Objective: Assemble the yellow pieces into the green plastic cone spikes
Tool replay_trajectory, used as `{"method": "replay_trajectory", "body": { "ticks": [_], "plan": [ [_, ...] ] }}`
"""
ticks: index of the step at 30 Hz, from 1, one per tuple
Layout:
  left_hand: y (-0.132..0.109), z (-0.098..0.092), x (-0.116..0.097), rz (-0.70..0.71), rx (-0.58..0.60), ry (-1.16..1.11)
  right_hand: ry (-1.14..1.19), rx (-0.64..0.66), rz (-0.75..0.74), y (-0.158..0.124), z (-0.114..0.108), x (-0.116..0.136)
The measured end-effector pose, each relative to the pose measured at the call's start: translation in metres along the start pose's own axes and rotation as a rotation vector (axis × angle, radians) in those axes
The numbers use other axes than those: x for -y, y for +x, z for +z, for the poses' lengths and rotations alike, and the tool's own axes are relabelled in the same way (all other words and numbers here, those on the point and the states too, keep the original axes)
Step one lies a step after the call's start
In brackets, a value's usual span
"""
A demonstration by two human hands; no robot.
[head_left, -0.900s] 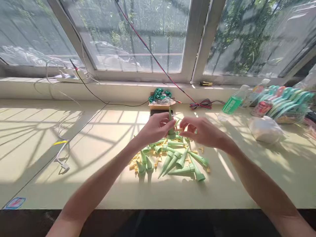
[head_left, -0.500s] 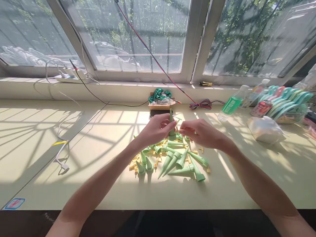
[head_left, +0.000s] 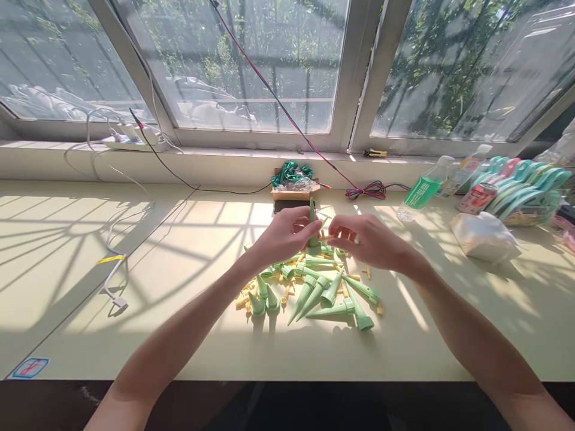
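Note:
My left hand (head_left: pixel 294 230) is closed around a green plant watering spike (head_left: pixel 312 224), held upright with its tip up. Close on its right, my right hand (head_left: pixel 359 236) pinches a small yellow valve piece (head_left: pixel 327 237) against the spike's side; the fingers hide part of it, and I cannot tell whether it sits in the spike. Below both hands lies a pile of green spikes (head_left: pixel 330 289), mixed with small yellow T-shaped pieces (head_left: pixel 285 296). Several short green cones (head_left: pixel 272 297) stand point-up at the pile's left front.
Behind the hands sits a small cardboard box (head_left: pixel 291 193) with green material. To the right are a green-labelled bottle (head_left: pixel 422 190), a red can (head_left: pixel 477 197), a white plastic-wrapped pack (head_left: pixel 483 236) and pastel hangers (head_left: pixel 525 185). A white cable (head_left: pixel 110 269) lies at left.
The right hand's fingers have shifted slightly, and more of the yellow piece shows between the hands. The left hand keeps its hold on the upright spike. The camera view moved a little.

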State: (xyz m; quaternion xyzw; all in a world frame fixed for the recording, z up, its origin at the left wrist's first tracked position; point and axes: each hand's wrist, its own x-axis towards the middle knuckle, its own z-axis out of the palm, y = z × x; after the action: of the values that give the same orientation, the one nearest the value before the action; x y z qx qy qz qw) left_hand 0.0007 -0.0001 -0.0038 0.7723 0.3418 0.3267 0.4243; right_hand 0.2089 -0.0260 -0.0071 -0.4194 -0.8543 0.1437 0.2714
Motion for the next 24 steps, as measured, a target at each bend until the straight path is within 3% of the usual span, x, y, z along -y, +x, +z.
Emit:
{"method": "replay_trajectory", "body": {
  "ticks": [24],
  "plan": [
    [-0.0006, -0.0004, -0.0025, -0.009, 0.009, -0.017, -0.072, 0.058, -0.056, 0.0002, -0.0008, 0.0013]
  ]
}}
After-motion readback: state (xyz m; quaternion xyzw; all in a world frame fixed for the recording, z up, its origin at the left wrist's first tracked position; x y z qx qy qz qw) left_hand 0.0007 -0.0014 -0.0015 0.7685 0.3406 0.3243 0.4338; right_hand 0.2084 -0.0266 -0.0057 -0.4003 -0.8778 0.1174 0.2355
